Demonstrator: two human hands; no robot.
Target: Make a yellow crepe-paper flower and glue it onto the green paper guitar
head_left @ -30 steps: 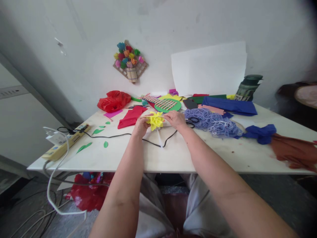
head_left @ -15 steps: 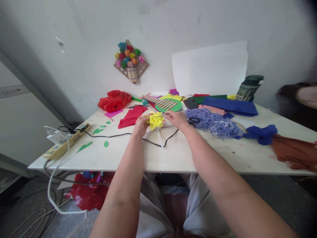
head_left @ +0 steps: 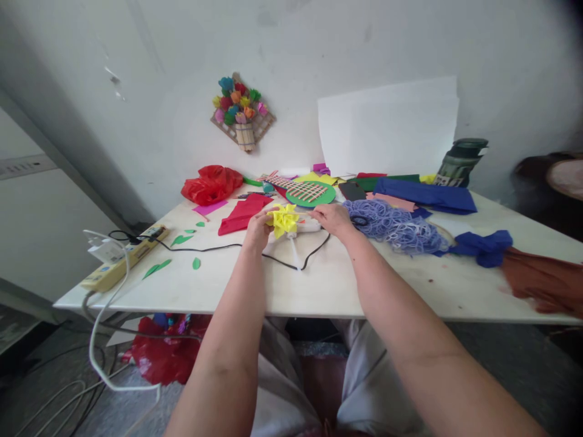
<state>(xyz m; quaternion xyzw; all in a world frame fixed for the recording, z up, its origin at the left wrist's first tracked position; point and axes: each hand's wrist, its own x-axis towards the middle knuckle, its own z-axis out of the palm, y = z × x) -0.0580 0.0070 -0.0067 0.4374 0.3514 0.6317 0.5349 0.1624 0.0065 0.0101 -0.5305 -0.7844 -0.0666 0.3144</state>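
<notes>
A yellow paper flower point(head_left: 285, 221) is held above the table, its petals turned partly sideways. My left hand point(head_left: 259, 229) is closed on the flower's left side. From the flower a thin stick point(head_left: 304, 213) runs to the right, and the fingertips of my right hand point(head_left: 331, 218) pinch its far end. Beneath them lies what looks like a white glue gun point(head_left: 310, 226), partly hidden by the flower and my right hand. A translucent white rod point(head_left: 295, 252) points from it toward me.
Green paper leaves point(head_left: 181, 239) and a power strip point(head_left: 107, 276) lie left; a black cord point(head_left: 214, 249) crosses the table. Red paper point(head_left: 243, 213), purple yarn point(head_left: 392, 226), scissors point(head_left: 359, 222), blue paper point(head_left: 423, 195) and a dark bottle point(head_left: 461, 162) surround the work area.
The yellow flower has turned from facing me to partly sideways and shifted slightly left. My right hand has drawn a little to the right along the stick.
</notes>
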